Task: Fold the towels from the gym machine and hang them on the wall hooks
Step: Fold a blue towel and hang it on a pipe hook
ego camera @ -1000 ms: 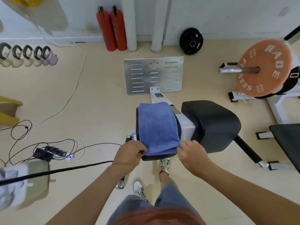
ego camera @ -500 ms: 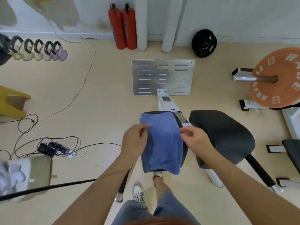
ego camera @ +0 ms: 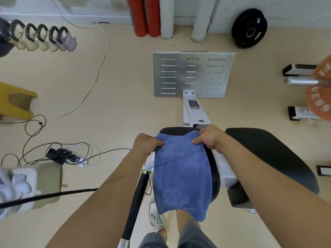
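- Towel [ego camera: 180,176]: blue, draped lengthwise over the machine's narrow black pad [ego camera: 179,130]. Its near end hangs off the pad's near edge, above the person's legs.
- Left hand [ego camera: 146,144]: fingers curled round the towel's far left corner, gripping it.
- Right hand [ego camera: 209,138]: pinches the far right corner, with the thumb on top of the cloth and the fingers curled at the edge.
- Step in hand (judgement): mid-fold. Both far corners are taken up, which looks like the start of a fold toward the near end, or a lift off the pad. I cannot tell which.
- Next move calls for (judgement): carrying both corners evenly so the edges meet square. The pad is narrower than a table, so the hanging end could slide off if pulled to one side.
- Hanging is not yet begun.
- Hidden or unclear:
  - The hooks are not in view.
  - The fingertips of both hands are tucked against or under the cloth.
  - The number of layers in the towel cannot be read from above.
  - No second towel shows.
  - The orange plate [ego camera: 320,93] is cut off at the right edge.
  - The pale object [ego camera: 19,187] at lower left is blurred and I cannot identify it.
  - The black bar [ego camera: 136,199] runs out of frame at the bottom.
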`<state>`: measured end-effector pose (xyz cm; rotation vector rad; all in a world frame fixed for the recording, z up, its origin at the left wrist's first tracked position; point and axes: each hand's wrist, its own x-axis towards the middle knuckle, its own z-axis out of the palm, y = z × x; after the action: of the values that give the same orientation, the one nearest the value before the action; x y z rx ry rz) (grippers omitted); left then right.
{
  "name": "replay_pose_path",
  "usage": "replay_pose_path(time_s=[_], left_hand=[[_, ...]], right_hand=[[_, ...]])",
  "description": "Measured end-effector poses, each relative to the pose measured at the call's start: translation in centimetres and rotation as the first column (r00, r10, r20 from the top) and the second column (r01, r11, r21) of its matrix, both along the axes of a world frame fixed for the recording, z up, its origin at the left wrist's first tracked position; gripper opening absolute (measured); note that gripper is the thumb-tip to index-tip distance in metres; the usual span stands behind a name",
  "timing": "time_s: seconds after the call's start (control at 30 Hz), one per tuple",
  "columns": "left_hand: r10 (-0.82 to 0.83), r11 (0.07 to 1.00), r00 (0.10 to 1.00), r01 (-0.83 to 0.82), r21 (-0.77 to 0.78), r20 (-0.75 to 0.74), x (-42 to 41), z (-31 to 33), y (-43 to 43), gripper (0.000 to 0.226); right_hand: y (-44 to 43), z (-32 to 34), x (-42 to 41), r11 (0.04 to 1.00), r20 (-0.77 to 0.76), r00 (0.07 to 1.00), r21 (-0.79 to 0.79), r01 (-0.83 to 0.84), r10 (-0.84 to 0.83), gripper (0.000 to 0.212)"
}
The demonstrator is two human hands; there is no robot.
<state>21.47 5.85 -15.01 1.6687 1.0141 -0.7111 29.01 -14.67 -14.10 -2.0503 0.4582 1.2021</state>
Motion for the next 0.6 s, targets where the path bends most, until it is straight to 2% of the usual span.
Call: replay_pose_path(time_s=[0.03,0.1,0.23,0.3,0.37,0.5,0.6], left_hand=[[0.008,1.000,1.000,-0.008,-0.016,0.013,0.2,-0.1,0.1,0.007],[0.063,0.996,0.996,-0.059,-0.072,0.056,0.6,-0.1,0.3,0.017],[0.175,0.979,0.980,-0.163,-0.124,0.090,1.4,0.1,-0.2,0.003],[0.098,0.992,0.993,-0.092,-0.091,0.061,1.6,0.0,-0.6,0.011],[0.003,0.998,0.999,0.000,-0.071,0.033,1.7,0.0,-0.8,0.021],[0.054,0.995,0.992,-0.044,-0.089,0.113,2.2,0.3,-1.3,0.010],[0.095,0.995,0.971,-0.093,-0.021,0.218,2.8,-0.3,-1.6,0.017]], right_hand=[[0.1,-0.2,0.2,1.000,-0.017,1.000,0.010,-0.006,0.006,0.023],[-0.2,-0.6,0.6,0.995,-0.058,0.995,0.064,0.079,-0.076,0.018],[-1.2,-1.1,1.3,0.877,-0.282,0.901,0.264,0.402,-0.329,0.036],[-1.6,-1.2,1.4,0.831,-0.376,0.855,0.289,0.475,-0.358,0.039],[-1.7,-1.0,1.4,0.830,-0.418,0.841,0.284,0.480,-0.344,0.035],[-1.3,-0.2,1.5,0.841,-0.411,0.855,0.297,0.452,-0.315,0.026],[-0.5,-0.3,1.8,0.869,-0.264,0.899,0.266,0.416,-0.350,0.025]])
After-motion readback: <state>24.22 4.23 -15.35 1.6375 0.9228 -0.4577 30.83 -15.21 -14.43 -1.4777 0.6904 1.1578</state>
